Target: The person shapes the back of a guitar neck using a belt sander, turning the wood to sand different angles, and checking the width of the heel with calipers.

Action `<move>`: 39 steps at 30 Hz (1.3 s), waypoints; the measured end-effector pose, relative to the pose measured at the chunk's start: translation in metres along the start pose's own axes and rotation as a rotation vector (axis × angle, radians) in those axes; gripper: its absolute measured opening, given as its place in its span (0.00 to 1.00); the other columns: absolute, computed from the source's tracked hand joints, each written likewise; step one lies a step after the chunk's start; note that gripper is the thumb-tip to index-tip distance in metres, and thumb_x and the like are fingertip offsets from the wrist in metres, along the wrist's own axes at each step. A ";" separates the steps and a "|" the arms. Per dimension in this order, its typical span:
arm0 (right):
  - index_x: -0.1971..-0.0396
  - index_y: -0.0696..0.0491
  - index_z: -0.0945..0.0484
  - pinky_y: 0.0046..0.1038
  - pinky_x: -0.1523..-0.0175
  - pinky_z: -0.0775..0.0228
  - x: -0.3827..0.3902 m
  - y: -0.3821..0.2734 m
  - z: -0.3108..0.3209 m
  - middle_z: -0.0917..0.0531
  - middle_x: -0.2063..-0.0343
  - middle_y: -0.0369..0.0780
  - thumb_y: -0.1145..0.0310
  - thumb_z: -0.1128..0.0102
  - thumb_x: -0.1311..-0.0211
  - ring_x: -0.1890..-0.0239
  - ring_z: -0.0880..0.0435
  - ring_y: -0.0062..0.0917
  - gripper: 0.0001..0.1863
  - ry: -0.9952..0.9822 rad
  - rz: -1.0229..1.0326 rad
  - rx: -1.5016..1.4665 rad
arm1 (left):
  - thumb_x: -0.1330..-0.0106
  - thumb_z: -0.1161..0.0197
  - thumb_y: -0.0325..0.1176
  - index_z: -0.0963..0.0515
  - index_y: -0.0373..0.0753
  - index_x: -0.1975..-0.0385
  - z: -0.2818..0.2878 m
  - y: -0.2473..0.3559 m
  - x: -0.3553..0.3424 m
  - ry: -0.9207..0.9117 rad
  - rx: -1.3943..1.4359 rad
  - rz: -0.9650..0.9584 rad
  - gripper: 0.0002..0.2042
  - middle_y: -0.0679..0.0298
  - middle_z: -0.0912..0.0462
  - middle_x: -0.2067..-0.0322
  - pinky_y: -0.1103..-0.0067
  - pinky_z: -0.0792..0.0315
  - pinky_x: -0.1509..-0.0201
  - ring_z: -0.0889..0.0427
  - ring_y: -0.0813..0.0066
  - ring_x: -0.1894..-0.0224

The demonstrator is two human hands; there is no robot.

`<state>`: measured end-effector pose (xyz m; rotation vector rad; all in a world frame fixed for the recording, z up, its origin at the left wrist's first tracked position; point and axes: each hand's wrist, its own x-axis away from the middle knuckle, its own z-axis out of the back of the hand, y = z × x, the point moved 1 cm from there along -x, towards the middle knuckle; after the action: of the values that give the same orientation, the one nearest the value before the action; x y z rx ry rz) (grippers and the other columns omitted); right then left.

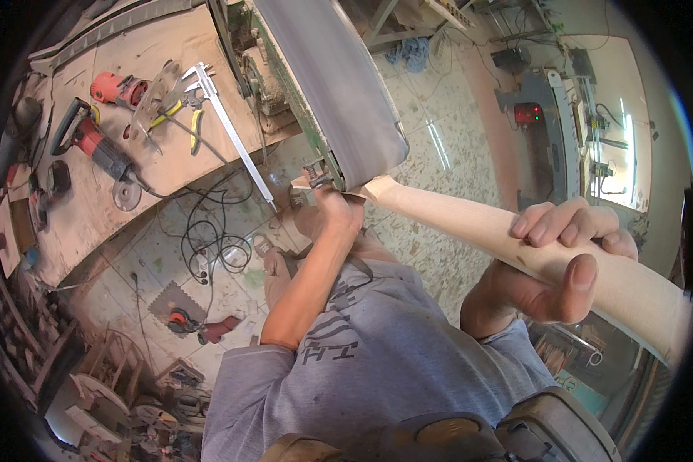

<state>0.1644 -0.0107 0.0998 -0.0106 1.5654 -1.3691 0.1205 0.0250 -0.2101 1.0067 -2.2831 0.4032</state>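
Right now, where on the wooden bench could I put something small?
The bench has bare wood by its near edge, left of the grinder's disc, and behind the red power tool. It's crowded around the pliers and caliper.

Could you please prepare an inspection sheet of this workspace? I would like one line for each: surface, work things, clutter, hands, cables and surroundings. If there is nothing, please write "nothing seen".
Surface: workbench, pale wooden top with dark smudges.
Work things: wooden piece, its narrow end at the lower end of the sanding belt; contact unclear.
Clutter: red and black power tool and pliers on the workbench; caliper overhangs the edge.
Hands: right hand grips the wider part of the wooden piece; left hand is at the narrow end, fingers partly hidden.
Cables: black cable, loosely looped.
Surroundings: tiled floor, covered with specks; blue cloth beyond.
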 end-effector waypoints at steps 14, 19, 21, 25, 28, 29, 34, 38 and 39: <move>0.54 0.52 0.37 0.27 0.77 0.21 -0.007 0.006 0.000 0.32 0.73 0.39 0.67 0.45 0.44 0.79 0.24 0.22 0.18 -0.028 0.020 0.095 | 0.27 0.58 0.63 0.33 0.45 0.39 0.007 -0.003 -0.004 -0.056 0.026 -0.001 0.30 0.65 0.28 0.42 0.64 0.35 0.33 0.30 0.65 0.37; 0.58 0.52 0.37 0.25 0.78 0.20 -0.009 0.008 -0.003 0.32 0.74 0.39 0.67 0.45 0.45 0.79 0.23 0.21 0.17 -0.001 0.025 0.068 | 0.28 0.58 0.63 0.33 0.46 0.39 0.002 -0.004 -0.002 -0.027 0.005 -0.006 0.29 0.66 0.28 0.42 0.63 0.33 0.35 0.30 0.65 0.38; 0.58 0.52 0.38 0.25 0.78 0.20 -0.011 0.008 -0.005 0.32 0.74 0.39 0.67 0.44 0.45 0.79 0.22 0.21 0.16 0.003 0.018 0.076 | 0.28 0.58 0.63 0.33 0.46 0.38 0.000 -0.003 -0.001 -0.039 -0.001 -0.011 0.29 0.66 0.29 0.42 0.63 0.33 0.35 0.30 0.65 0.38; 0.58 0.52 0.38 0.25 0.78 0.20 -0.009 0.006 -0.007 0.32 0.73 0.39 0.67 0.44 0.45 0.79 0.23 0.21 0.16 0.001 0.003 0.081 | 0.28 0.59 0.63 0.35 0.46 0.38 0.005 -0.001 0.001 -0.054 -0.020 0.003 0.30 0.65 0.31 0.40 0.61 0.33 0.35 0.30 0.63 0.37; 0.59 0.53 0.38 0.25 0.78 0.21 -0.009 0.006 -0.011 0.31 0.74 0.39 0.66 0.44 0.45 0.79 0.24 0.21 0.17 0.012 -0.004 0.064 | 0.28 0.59 0.64 0.35 0.45 0.37 0.008 -0.001 0.000 -0.022 -0.015 0.034 0.31 0.64 0.32 0.40 0.61 0.33 0.34 0.31 0.63 0.37; 0.59 0.54 0.39 0.26 0.78 0.22 -0.010 0.006 -0.011 0.31 0.74 0.39 0.66 0.44 0.44 0.80 0.24 0.21 0.17 0.019 -0.008 0.056 | 0.28 0.59 0.64 0.35 0.44 0.37 0.008 -0.001 0.000 -0.012 -0.011 0.043 0.32 0.64 0.32 0.39 0.60 0.34 0.34 0.31 0.62 0.37; 0.61 0.57 0.39 0.26 0.80 0.25 -0.014 0.010 -0.013 0.30 0.77 0.40 0.67 0.46 0.45 0.81 0.27 0.21 0.16 0.060 0.009 0.089 | 0.27 0.62 0.54 0.35 0.40 0.38 0.000 -0.002 0.002 0.059 -0.022 0.038 0.28 0.59 0.31 0.40 0.61 0.32 0.35 0.30 0.59 0.39; 0.63 0.56 0.38 0.24 0.80 0.26 -0.022 0.016 -0.016 0.31 0.77 0.39 0.67 0.48 0.45 0.82 0.28 0.19 0.14 0.083 0.020 0.132 | 0.25 0.65 0.49 0.36 0.37 0.38 -0.018 -0.002 0.013 0.148 -0.038 0.053 0.26 0.57 0.31 0.39 0.61 0.32 0.35 0.30 0.58 0.39; 0.63 0.56 0.38 0.23 0.80 0.26 -0.023 0.015 -0.014 0.31 0.77 0.38 0.67 0.48 0.45 0.82 0.28 0.19 0.14 0.073 0.031 0.143 | 0.25 0.66 0.50 0.36 0.37 0.38 -0.022 -0.003 0.015 0.154 -0.034 0.074 0.26 0.57 0.32 0.38 0.62 0.33 0.34 0.30 0.58 0.38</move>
<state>0.1748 0.0188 0.1017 0.1521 1.5182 -1.4686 0.1236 0.0248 -0.1835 0.8460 -2.1858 0.4554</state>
